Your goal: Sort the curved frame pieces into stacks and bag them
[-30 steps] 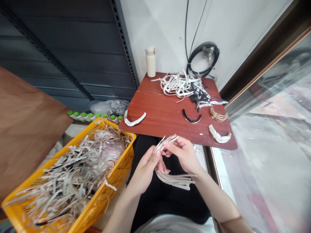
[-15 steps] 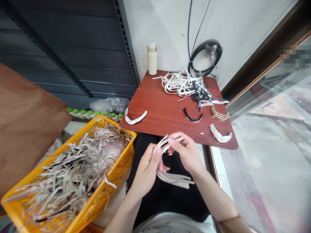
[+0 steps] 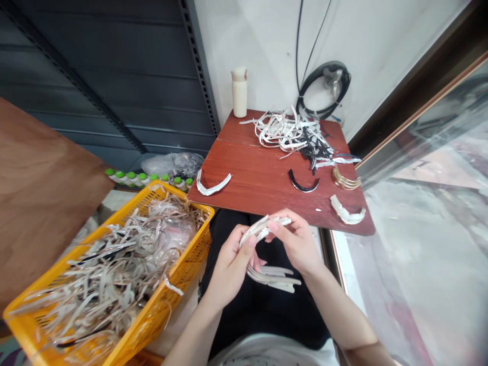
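1. Closest to me, above the person's dark trousers (image 3: pixel 263 310), the left hand (image 3: pixel 231 264) is closed round a curved bundle of pale strips (image 3: pixel 271 278), thumb on top; the loose ends fan out below the fingers.
2. The right hand (image 3: pixel 297 241) pinches the upper end of that same bundle between thumb and fingers, just in front of the table's near edge.
3. By the left arm sits a yellow basket (image 3: pixel 188 267) with slotted walls, heaped with tangled strips (image 3: pixel 110 277), mostly white and beige with a few dark ones. Crumpled clear plastic (image 3: pixel 173 234) lies among them, towards the far end, and one white strip (image 3: pixel 173 287) hangs over the rim.
4. On the red-brown table (image 3: pixel 251 178), along the near side, I see a curved white bundle (image 3: pixel 213 189) at the left, a black curved one (image 3: pixel 303 186) right of the middle, and at the right a broad white one (image 3: pixel 347 214) with a gold one (image 3: pixel 346 181) beyond it.
5. Farther back lies a loose pile of white and black strips (image 3: pixel 280 131).
6. A cream bottle (image 3: pixel 240 94), closed, stands upright at the far left corner; I can't tell what it holds. A black cable coil (image 3: pixel 301 103) leans by the wall.
7. Past the basket, small green-capped bottles (image 3: pixel 143 179) stand in a row beside a clear plastic bag (image 3: pixel 163 165), its contents unclear.
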The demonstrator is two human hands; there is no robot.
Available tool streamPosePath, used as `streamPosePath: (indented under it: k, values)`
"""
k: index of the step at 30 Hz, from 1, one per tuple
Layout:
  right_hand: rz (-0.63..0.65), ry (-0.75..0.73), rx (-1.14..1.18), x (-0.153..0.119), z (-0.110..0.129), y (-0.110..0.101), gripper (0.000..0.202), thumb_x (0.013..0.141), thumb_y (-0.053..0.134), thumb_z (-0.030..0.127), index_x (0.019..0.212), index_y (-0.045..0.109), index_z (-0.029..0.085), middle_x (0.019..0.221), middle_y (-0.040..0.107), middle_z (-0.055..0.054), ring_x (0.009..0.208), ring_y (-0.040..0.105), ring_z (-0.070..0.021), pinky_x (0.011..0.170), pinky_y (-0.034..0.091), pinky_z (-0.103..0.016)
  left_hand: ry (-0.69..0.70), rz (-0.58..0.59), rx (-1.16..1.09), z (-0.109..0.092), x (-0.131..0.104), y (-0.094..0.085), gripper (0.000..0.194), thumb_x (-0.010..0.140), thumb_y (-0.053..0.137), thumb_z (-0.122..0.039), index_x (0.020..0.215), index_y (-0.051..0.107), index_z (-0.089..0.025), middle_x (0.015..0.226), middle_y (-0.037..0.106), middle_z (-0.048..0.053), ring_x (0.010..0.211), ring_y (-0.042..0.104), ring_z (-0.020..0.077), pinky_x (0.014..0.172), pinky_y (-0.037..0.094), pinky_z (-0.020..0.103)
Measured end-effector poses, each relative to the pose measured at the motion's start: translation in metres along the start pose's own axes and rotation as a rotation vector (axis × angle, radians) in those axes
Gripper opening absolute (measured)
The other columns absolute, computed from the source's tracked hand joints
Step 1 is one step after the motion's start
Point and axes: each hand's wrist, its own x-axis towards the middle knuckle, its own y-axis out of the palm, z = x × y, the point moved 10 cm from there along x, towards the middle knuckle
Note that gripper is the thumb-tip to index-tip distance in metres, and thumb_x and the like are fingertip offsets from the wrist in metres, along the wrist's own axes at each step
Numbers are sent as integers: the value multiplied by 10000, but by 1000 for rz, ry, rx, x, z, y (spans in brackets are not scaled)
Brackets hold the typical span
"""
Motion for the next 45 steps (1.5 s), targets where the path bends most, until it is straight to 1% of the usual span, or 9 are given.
streamPosePath:
  k: [6, 11, 18, 26, 31, 35, 38, 43, 45]
  values:
    - [81, 49, 109, 0, -11, 4, 175, 787, 793, 352, 853, 702, 218, 741, 703, 3, 605, 618, -119, 563, 560, -241, 34, 12, 163, -1, 0, -2, 310, 948, 505, -512, 904, 537, -207, 607, 547, -59, 562, 585, 99, 649, 537, 246]
    - [56, -27, 38, -5, -4, -1, 176, 798, 783, 346, 911, 730, 222, 727, 703, -7, 597, 631, -139, 581, 558, -275, 75, 9, 63, -5, -2, 0, 355, 930, 511, -554, 940, 568, -205, 642, 562, -46, 544, 541, 88, 662, 534, 251]
    - [90, -70, 3, -16, 6, 1, 209, 781, 799, 354, 936, 718, 240, 827, 714, -19, 641, 653, -156, 611, 576, -311, 222, -131, 241, -24, -10, -13, 321, 930, 518, -525, 911, 616, -220, 645, 594, -19, 563, 562, 118, 536, 442, 210]
    - [205, -1, 95, -16, -1, 14, 240, 752, 819, 373, 951, 769, 249, 810, 684, -17, 615, 640, -139, 547, 542, -258, 300, -52, 445, -38, -10, -4, 152, 896, 609, -381, 898, 676, -244, 687, 658, -14, 549, 546, 133, 570, 413, 235]
    - [213, 25, 120, -17, 1, 22, 252, 697, 861, 342, 911, 769, 247, 778, 676, -10, 590, 631, -135, 504, 522, -241, 390, -22, 638, -51, -16, 2, 87, 836, 689, -317, 902, 714, -268, 784, 705, 11, 677, 610, 173, 665, 432, 260]
    - [218, 47, 220, -15, 1, 25, 132, 728, 840, 302, 812, 759, 238, 718, 641, 13, 502, 594, -94, 436, 491, -199, 308, -28, 562, -47, -17, -6, 216, 752, 786, -309, 939, 688, -262, 783, 705, 2, 687, 626, 164, 678, 439, 253]
    - [313, 35, 275, -14, 0, 28, 180, 704, 854, 319, 810, 757, 211, 741, 634, 12, 422, 568, -71, 370, 464, -178, 136, 141, 263, -29, -9, -5, 445, 673, 844, -421, 995, 609, -222, 730, 675, -7, 610, 612, 143, 579, 422, 221]
    - [501, -77, 355, -12, 5, 32, 142, 765, 809, 235, 892, 752, 210, 776, 622, 5, 481, 617, -82, 410, 498, -169, 49, 728, 87, -21, -15, 35, 690, 774, 505, -799, 952, 627, -144, 812, 661, 78, 577, 579, 135, 565, 442, 261]
    - [531, -123, 407, -11, 9, 30, 119, 800, 778, 232, 913, 741, 225, 786, 611, 6, 510, 615, -81, 402, 486, -156, 89, 731, 125, -25, -16, 36, 770, 827, 315, -825, 987, 637, -145, 792, 648, 77, 595, 570, 151, 643, 486, 311]
